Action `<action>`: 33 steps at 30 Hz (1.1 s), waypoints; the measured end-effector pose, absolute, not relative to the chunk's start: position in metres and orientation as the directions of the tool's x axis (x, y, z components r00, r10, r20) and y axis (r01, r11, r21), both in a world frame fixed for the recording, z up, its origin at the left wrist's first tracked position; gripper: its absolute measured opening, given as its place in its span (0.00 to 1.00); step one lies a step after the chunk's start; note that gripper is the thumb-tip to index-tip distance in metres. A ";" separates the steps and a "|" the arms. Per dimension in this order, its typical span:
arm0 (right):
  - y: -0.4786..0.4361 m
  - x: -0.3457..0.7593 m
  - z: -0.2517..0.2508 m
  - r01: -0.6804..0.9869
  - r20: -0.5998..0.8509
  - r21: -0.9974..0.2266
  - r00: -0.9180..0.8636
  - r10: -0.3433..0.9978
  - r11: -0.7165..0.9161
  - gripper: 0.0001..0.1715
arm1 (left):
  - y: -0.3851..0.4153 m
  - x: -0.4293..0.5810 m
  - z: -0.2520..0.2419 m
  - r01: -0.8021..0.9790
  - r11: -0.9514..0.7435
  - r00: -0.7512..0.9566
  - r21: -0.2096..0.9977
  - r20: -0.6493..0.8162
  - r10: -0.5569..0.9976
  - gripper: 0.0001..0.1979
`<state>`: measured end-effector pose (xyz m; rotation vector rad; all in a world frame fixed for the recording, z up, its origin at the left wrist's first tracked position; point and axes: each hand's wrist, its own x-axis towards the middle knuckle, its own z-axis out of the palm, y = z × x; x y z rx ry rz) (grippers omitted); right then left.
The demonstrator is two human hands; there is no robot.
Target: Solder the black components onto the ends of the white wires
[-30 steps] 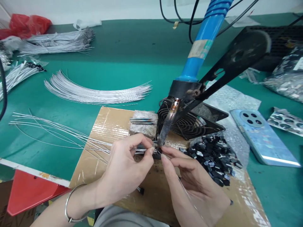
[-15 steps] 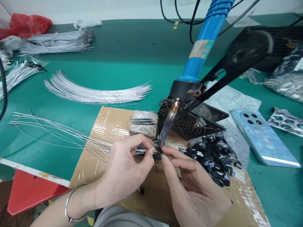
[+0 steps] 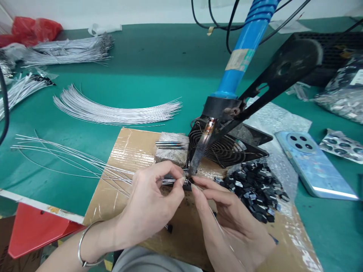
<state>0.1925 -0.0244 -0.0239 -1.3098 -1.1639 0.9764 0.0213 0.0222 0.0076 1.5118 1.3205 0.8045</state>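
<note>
My left hand [image 3: 150,204] pinches the ends of several thin silver wires [image 3: 70,160] that fan out to the left over the cardboard sheet [image 3: 121,170]. Its thumb and forefinger meet right at the tip of the fixed soldering iron [image 3: 201,149], whose blue handle [image 3: 244,49] slants up to the top. My right hand [image 3: 227,223] comes in from the lower right and pinches a small black part [image 3: 188,185] and a fine strand of solder wire [image 3: 224,234] against that same tip. The two hands almost touch there.
A pile of small black parts [image 3: 253,189] lies on bubble wrap right of my hands. A small fan [image 3: 224,149] and a grey block [image 3: 172,148] sit behind the tip. A phone [image 3: 314,166], bundles of silver wires [image 3: 113,111] and a red tray [image 3: 36,226] surround them.
Almost nothing has moved. My right hand has crept a little to the left, closer to the iron's tip; my left hand holds still.
</note>
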 end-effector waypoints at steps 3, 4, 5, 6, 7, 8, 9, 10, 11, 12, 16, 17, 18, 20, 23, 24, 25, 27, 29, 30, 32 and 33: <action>-0.027 0.188 -0.024 0.115 0.098 -0.990 0.165 0.981 0.080 0.14 | 0.022 0.021 0.008 0.353 0.023 0.200 0.936 -0.099 0.975 0.06; -0.028 0.187 -0.024 0.122 0.110 -0.989 0.180 0.978 0.089 0.13 | 0.022 0.021 0.008 0.350 0.021 0.200 0.936 -0.097 0.975 0.06; -0.029 0.187 -0.025 0.127 0.121 -0.987 0.209 0.970 0.095 0.13 | 0.023 0.021 0.008 0.347 0.019 0.203 0.938 -0.095 0.975 0.06; -0.030 0.186 -0.025 0.130 0.125 -0.987 0.234 0.964 0.096 0.13 | 0.023 0.021 0.007 0.345 0.018 0.206 0.938 -0.094 0.974 0.06; -0.030 0.187 -0.025 0.131 0.123 -0.987 0.261 0.957 0.092 0.13 | 0.023 0.021 0.007 0.344 0.020 0.208 0.939 -0.097 0.973 0.06; -0.030 0.187 -0.025 0.126 0.111 -0.989 0.239 0.965 0.083 0.13 | 0.023 0.021 0.007 0.346 0.024 0.208 0.938 -0.102 0.973 0.06; -0.029 0.188 -0.025 0.124 0.101 -0.989 0.216 0.971 0.075 0.13 | 0.022 0.021 0.007 0.351 0.027 0.207 0.936 -0.106 0.973 0.06; -0.028 0.189 -0.024 0.126 0.094 -0.990 0.199 0.975 0.070 0.14 | 0.022 0.021 0.006 0.359 0.029 0.206 0.933 -0.110 0.972 0.06; -0.028 0.189 -0.024 0.130 0.094 -0.989 0.182 0.979 0.071 0.14 | 0.023 0.021 0.006 0.367 0.030 0.206 0.930 -0.113 0.972 0.06; -0.027 0.190 -0.024 0.135 0.105 -0.988 0.188 0.977 0.080 0.14 | 0.023 0.021 0.006 0.372 0.031 0.204 0.928 -0.115 0.972 0.06; -0.029 0.185 -0.026 0.173 0.172 -0.975 0.203 0.964 0.138 0.12 | 0.022 0.020 0.005 0.366 0.026 0.201 0.930 -0.106 0.974 0.06; -0.030 0.184 -0.027 0.193 0.192 -0.970 0.231 0.954 0.148 0.11 | 0.022 0.020 0.004 0.360 0.023 0.199 0.933 -0.101 0.975 0.06; -0.031 0.183 -0.028 0.212 0.208 -0.965 0.250 0.946 0.156 0.09 | 0.022 0.020 0.004 0.356 0.019 0.199 0.934 -0.096 0.975 0.06; -0.032 0.182 -0.029 0.237 0.234 -0.955 0.222 0.946 0.180 0.09 | 0.021 0.020 0.004 0.352 0.013 0.196 0.936 -0.088 0.977 0.06; -0.034 0.182 -0.033 0.246 0.266 -0.942 0.136 0.954 0.228 0.10 | 0.021 0.020 0.004 0.359 0.002 0.197 0.933 -0.078 0.977 0.06; -0.035 0.181 -0.035 0.257 0.284 -0.936 0.149 0.947 0.240 0.09 | 0.021 0.020 0.004 0.361 -0.003 0.198 0.933 -0.073 0.978 0.06; -0.036 0.181 -0.037 0.272 0.303 -0.930 0.184 0.935 0.248 0.08 | 0.021 0.019 0.004 0.362 -0.008 0.199 0.932 -0.069 0.978 0.06; -0.038 0.182 -0.040 0.290 0.331 -0.919 0.196 0.923 0.268 0.08 | 0.022 0.019 0.004 0.365 -0.015 0.201 0.931 -0.063 0.978 0.07; -0.038 0.186 -0.041 0.270 0.333 -0.916 0.100 0.938 0.296 0.11 | 0.022 0.019 0.004 0.367 -0.018 0.203 0.930 -0.061 0.977 0.06; -0.037 0.189 -0.040 0.250 0.331 -0.917 0.045 0.943 0.310 0.13 | 0.022 0.019 0.004 0.368 -0.017 0.203 0.930 -0.062 0.977 0.06; -0.035 0.193 -0.038 0.241 0.305 -0.928 0.048 0.951 0.286 0.13 | 0.022 0.019 0.004 0.367 -0.013 0.203 0.930 -0.066 0.977 0.06; -0.034 0.194 -0.037 0.242 0.287 -0.935 0.081 0.954 0.261 0.12 | 0.021 0.019 0.004 0.367 -0.007 0.204 0.930 -0.073 0.976 0.07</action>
